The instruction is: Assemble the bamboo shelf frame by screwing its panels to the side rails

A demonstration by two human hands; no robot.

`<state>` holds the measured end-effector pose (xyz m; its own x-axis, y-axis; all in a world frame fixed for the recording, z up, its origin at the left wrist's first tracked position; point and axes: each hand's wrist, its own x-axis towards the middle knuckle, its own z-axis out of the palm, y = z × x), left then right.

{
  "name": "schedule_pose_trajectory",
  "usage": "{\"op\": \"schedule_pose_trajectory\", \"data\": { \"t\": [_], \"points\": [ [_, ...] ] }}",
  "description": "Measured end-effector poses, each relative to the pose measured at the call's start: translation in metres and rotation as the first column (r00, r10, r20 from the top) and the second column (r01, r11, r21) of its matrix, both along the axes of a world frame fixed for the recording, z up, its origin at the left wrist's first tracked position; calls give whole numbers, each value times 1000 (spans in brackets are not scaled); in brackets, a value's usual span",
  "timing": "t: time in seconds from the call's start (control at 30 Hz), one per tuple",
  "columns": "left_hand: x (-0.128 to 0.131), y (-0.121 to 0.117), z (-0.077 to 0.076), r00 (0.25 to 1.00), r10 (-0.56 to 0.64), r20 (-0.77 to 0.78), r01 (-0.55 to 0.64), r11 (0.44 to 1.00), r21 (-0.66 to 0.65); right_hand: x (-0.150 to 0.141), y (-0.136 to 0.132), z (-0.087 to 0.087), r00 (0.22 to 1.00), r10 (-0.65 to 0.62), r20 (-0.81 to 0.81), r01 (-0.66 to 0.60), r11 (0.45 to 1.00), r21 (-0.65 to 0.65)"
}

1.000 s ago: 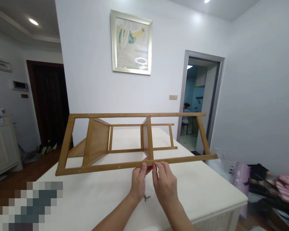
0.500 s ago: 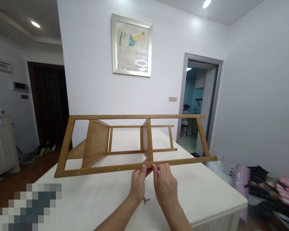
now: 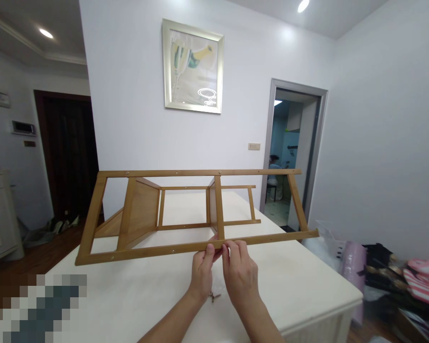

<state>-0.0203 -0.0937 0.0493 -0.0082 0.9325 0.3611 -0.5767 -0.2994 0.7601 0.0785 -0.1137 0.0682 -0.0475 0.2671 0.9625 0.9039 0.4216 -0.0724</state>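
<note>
A wooden shelf frame (image 3: 143, 255), with two panels between its ladder-like sides, lies on its side on the white table (image 3: 136, 300). My left hand (image 3: 201, 271) is closed on the near rail, thumb in front and fingers reaching behind it, by the crosspiece joint. Just right of it, my right hand (image 3: 240, 271) has its fingers bent and pinched against the same rail at that joint. Whatever its fingertips hold, if anything, is hidden. Several small screws (image 3: 214, 297) lie on the tabletop between my forearms, beside what looks like a clear plastic bag (image 3: 219, 283).
Past the table's right edge are a pink-purple roll (image 3: 353, 267), clear plastic wrapping (image 3: 321, 247) and a pile of striped cloth (image 3: 423, 281). A wall with a framed picture (image 3: 193, 66) stands behind the table. Through the doorway (image 3: 271, 143) a person (image 3: 276, 174) is partly visible.
The whole view has shifted slightly, so everything sits a little further left. Both hands stay at the same joint of the frame, with the right hand's fingers only slightly changed.
</note>
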Motion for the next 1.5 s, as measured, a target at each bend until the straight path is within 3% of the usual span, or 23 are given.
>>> {"op": "schedule_pose_trajectory", "data": {
  "t": [0.13,0.37,0.53,0.63,0.8,1.0,1.07,1.17,1.27,1.4,1.5],
  "points": [
    [0,1,-1,1000,5,-2,-5,1000,-4,2,3,-2,997,-75,6,76,997,-14],
    [0,3,-4,1000,23,4,-23,1000,-2,23,-8,-14,988,96,-118,-103,993,-59],
    [1,2,-4,999,43,-1,-43,999,-2,47,-13,-42,979,59,-194,-111,957,-269],
    [1,3,-5,999,52,-6,-52,999,-1,57,-12,-58,988,107,-112,-143,909,-391],
    [3,6,-9,996,80,29,-79,996,-41,59,-9,-73,987,151,58,-104,871,-481],
    [4,6,-10,995,93,35,-90,994,-69,58,-3,-82,984,99,147,-27,905,-424],
    [4,6,-10,995,91,29,-89,994,-64,58,-1,-85,989,116,94,-68,910,-409],
    [4,6,-11,996,84,21,-82,995,-61,58,0,-89,977,178,-114,-210,880,-425],
    [4,5,-12,997,77,11,-76,996,-55,54,-9,-85,902,235,-363,-372,850,-373],
    [4,5,-12,998,64,-13,-64,997,-35,45,-34,-61,754,250,-608,-459,862,-215],
    [3,5,-11,996,77,-53,-76,997,4,38,-47,-35,680,297,-670,-533,828,-174]
  ]
}}
